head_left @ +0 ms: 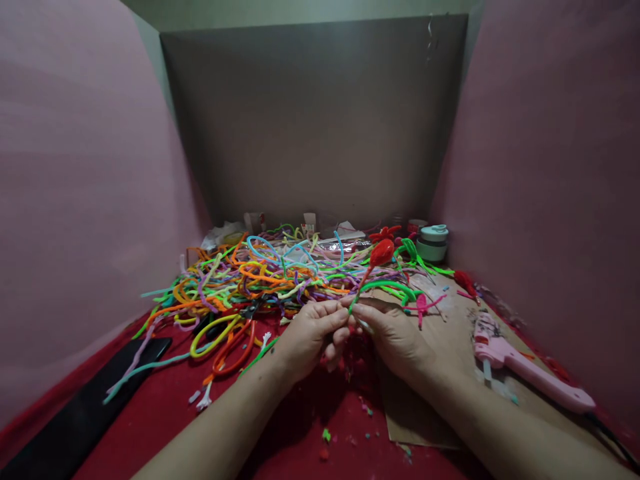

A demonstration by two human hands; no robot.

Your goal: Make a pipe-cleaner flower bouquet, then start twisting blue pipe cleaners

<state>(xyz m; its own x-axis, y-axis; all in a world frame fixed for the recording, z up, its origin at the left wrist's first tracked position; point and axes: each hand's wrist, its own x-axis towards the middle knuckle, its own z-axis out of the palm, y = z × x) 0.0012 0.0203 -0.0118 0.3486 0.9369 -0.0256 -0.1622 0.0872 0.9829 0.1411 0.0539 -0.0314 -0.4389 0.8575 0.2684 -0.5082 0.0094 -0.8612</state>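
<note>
Both hands meet over the middle of the table around a pipe-cleaner flower (383,253), which has a red bud-like head and a stem that runs down between my fingers. My left hand (316,332) pinches the lower stem, fingers curled. Close beside it, my right hand (393,331) is closed on the same stem, where green pipe cleaner shows at the fingertips. A green looped pipe-cleaner piece (395,289) extends just beyond my right hand; whether it joins the stem I cannot tell. A small pink pipe-cleaner piece (421,305) lies to the right.
A tangled heap of many-coloured pipe cleaners (270,273) spreads behind my hands. On the right a pink glue gun (530,373) rests on cardboard (415,413). A lidded cup (433,243) stands at the back right. At the left lies a black flat object (95,407). Pink side panels enclose the red-covered table.
</note>
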